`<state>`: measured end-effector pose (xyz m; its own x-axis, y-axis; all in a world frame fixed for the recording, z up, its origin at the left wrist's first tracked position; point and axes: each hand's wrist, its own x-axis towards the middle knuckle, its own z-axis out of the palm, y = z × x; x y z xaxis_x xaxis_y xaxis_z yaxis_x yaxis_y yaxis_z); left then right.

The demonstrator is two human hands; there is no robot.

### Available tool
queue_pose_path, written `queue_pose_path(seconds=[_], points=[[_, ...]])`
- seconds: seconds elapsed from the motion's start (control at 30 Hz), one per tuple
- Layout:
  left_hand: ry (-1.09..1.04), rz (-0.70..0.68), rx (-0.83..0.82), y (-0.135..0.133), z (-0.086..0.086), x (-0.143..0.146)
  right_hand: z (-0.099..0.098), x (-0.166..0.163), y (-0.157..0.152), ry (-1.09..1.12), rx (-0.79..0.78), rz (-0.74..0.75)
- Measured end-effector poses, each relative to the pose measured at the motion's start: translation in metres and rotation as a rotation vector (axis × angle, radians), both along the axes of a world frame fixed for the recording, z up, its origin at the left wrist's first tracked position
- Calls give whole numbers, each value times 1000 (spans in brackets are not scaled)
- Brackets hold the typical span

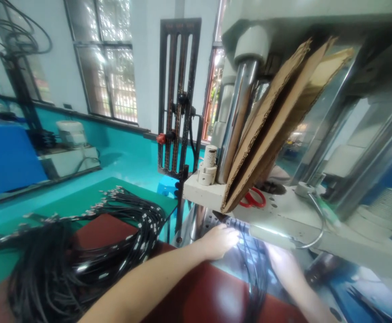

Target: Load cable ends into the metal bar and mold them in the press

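Note:
Under the upper plate of a press, my left hand [222,241] reaches in at the near ends of several black cables [257,273]. Its fingers point right and lie at the cables' left side, blurred and bright, so their grip does not show clearly. On the other side of the same cables is my right hand [279,259], partly under the plate's edge, with its fingers hidden. The cables run from a brightly lit metal surface [231,262] down over a dark red board [212,291] toward me.
A large bundle of black cables [47,269] lies on the green table [115,186] at left. Cardboard sheets [276,121] lean on the press plate [196,190], beside red-handled scissors [254,198] and a steel column [238,112]. Pliers [367,303] lie at lower right.

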<state>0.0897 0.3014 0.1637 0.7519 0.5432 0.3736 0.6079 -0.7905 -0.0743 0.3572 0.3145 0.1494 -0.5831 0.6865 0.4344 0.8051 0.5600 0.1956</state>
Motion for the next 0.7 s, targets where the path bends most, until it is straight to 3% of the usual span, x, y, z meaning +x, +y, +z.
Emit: queue_pose_path(seconds=[0.17,0.37,0.53,0.7], points=[[-114,82,-32,-3,3,5,-8,-1,9,14,56,15],[-48,-30,14,6,8,2,-4,-9,11,-3,19,87],[-134,26,-85,9,1,-4,0,-12,8,-7,3,73],[-238,22,-196,6,19,23,2,-13,5,-11,-19,43]])
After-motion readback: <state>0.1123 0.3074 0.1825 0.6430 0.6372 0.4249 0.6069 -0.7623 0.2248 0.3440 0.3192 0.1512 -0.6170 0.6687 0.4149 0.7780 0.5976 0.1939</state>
